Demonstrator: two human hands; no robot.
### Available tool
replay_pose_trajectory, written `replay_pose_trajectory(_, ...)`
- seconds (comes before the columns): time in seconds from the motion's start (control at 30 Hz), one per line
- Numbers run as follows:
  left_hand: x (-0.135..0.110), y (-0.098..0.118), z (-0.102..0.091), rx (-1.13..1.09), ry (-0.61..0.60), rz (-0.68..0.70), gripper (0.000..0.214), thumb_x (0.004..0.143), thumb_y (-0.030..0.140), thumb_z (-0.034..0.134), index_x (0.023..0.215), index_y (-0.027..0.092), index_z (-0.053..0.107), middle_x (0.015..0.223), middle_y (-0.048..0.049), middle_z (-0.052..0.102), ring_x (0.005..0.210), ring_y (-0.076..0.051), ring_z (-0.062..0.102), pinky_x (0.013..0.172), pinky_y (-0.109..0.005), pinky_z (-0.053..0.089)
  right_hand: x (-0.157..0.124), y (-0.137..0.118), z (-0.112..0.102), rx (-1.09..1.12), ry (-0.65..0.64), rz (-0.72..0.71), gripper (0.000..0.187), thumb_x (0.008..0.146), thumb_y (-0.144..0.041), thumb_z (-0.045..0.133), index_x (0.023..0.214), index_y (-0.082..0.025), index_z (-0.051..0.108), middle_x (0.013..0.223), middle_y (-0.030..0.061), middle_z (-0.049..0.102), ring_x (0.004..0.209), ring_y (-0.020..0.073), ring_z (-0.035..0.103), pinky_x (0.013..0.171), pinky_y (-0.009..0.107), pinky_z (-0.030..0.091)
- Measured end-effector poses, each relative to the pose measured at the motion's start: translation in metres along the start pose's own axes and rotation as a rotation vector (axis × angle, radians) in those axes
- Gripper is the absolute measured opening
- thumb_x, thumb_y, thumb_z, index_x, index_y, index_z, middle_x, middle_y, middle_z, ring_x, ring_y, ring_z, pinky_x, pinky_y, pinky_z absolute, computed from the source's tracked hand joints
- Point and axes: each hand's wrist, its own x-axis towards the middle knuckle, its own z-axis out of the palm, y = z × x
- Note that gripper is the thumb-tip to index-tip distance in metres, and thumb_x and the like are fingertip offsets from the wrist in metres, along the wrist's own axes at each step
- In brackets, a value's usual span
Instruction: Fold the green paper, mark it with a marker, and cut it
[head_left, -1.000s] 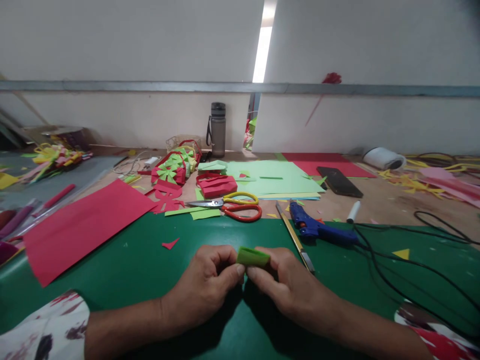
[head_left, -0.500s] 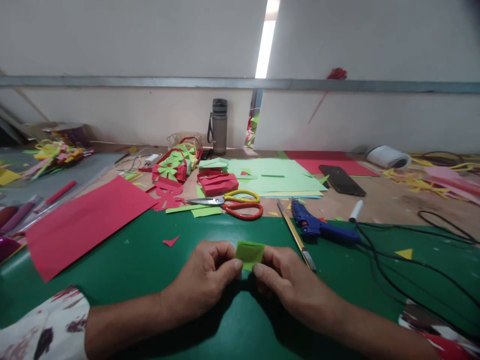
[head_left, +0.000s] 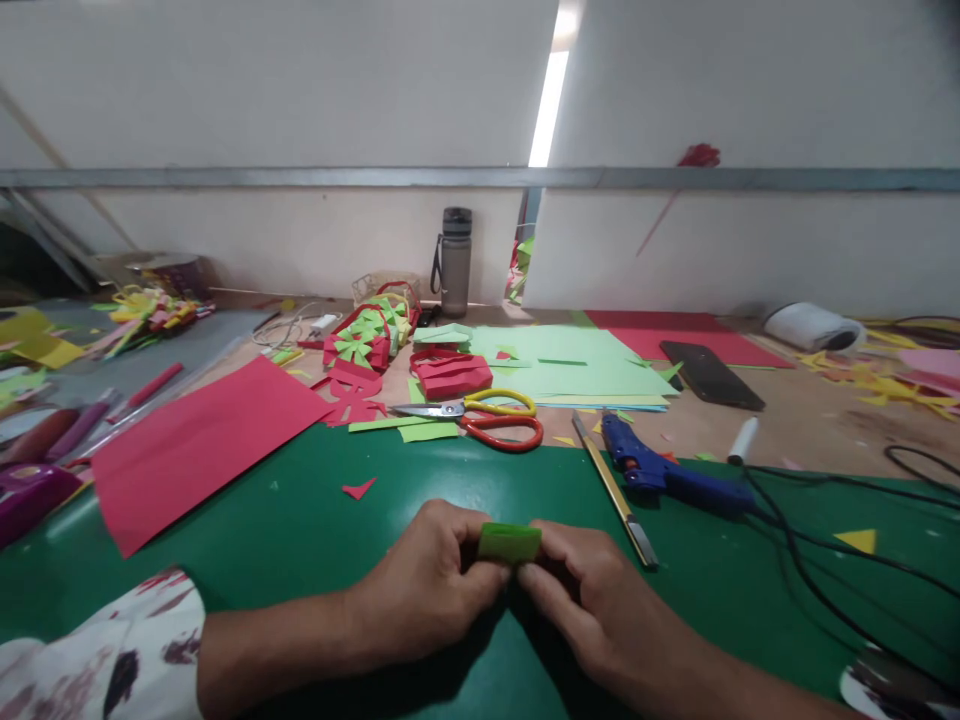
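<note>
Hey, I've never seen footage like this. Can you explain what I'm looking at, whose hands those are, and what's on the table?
No machine here: the camera sits on a person's head, looking forward and down, so the two hands are their own. The left hand and right hand pinch a small folded green paper between them over a green mat. Beyond lie a red sheet, scissors, a craft knife, a blue glue gun, a phone and a grey bottle.
</note>
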Motion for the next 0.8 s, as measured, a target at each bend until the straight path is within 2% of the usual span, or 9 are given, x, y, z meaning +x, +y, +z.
replay_pose_trajectory(0.1,-0.004,-0.003,0.001,0.082,0.025,0.029,0.018,0.076,0.014,0.044,0.058,0.016,0.044,0.055,0.0055,0.034,0.053,-0.008,0.032,0.049,-0.019,0.025,-0.003,0.001,0.001,-0.014,0.003,-0.076,0.015,0.088,-0.018,0.041,0.075,-0.019,0.049,0.071,0.0031,0.059,0.064,0.0155,0.054,0.059,0.027,0.042)
replay_pose_trajectory(0.2,-0.005,-0.003,0.000,0.078,-0.002,0.018,0.021,0.078,0.018,0.045,0.057,0.016,0.043,0.054,0.0054,0.034,0.052,-0.008,0.032,0.048,-0.019,0.025,-0.007,0.004,0.001,-0.020,0.002,-0.116,0.015,0.088,-0.019,0.040,0.076,-0.020,0.047,0.072,0.0032,0.058,0.065,0.0157,0.054,0.061,0.028,0.042)
replay_pose_trajectory(0.27,-0.004,-0.001,-0.002,0.015,-0.022,-0.004,0.018,0.076,0.017,0.045,0.058,0.016,0.045,0.054,0.0054,0.034,0.052,-0.008,0.031,0.047,-0.019,0.025,-0.009,0.006,0.000,-0.005,-0.028,-0.087,0.016,0.090,-0.021,0.038,0.075,-0.020,0.046,0.071,0.0023,0.056,0.065,0.0151,0.053,0.061,0.027,0.041)
replay_pose_trajectory(0.4,0.001,0.003,-0.009,-0.169,-0.071,-0.075,0.011,0.071,0.016,0.047,0.060,0.014,0.051,0.054,0.0052,0.038,0.051,-0.008,0.030,0.047,-0.019,0.025,-0.007,0.005,-0.005,0.058,-0.064,0.060,0.021,0.091,-0.025,0.037,0.072,-0.020,0.042,0.064,-0.0021,0.048,0.059,0.0122,0.045,0.053,0.023,0.035)
replay_pose_trajectory(0.57,0.004,0.004,-0.012,-0.266,-0.091,-0.155,0.011,0.070,0.019,0.049,0.062,0.013,0.053,0.056,0.0039,0.043,0.052,-0.008,0.032,0.048,-0.020,0.025,-0.002,0.000,-0.011,0.284,-0.121,0.178,0.019,0.090,-0.025,0.041,0.071,-0.020,0.042,0.061,-0.0053,0.040,0.056,0.0097,0.037,0.049,0.021,0.030)
replay_pose_trajectory(0.67,0.002,0.004,-0.010,-0.257,-0.109,-0.129,0.014,0.071,0.019,0.049,0.058,0.015,0.047,0.055,0.0058,0.035,0.052,-0.008,0.027,0.047,-0.021,0.022,-0.001,-0.004,-0.009,0.328,-0.098,0.171,0.018,0.087,-0.027,0.047,0.072,-0.020,0.042,0.063,-0.0057,0.040,0.057,0.0095,0.036,0.050,0.021,0.030)
replay_pose_trajectory(0.8,-0.001,0.004,-0.005,-0.183,-0.119,-0.074,0.015,0.073,0.017,0.046,0.058,0.016,0.045,0.055,0.0061,0.031,0.051,-0.007,0.025,0.046,-0.021,0.020,-0.001,-0.007,-0.003,0.229,-0.065,0.071,0.022,0.090,-0.026,0.040,0.071,-0.018,0.048,0.064,-0.0036,0.044,0.060,0.0109,0.040,0.055,0.023,0.031)
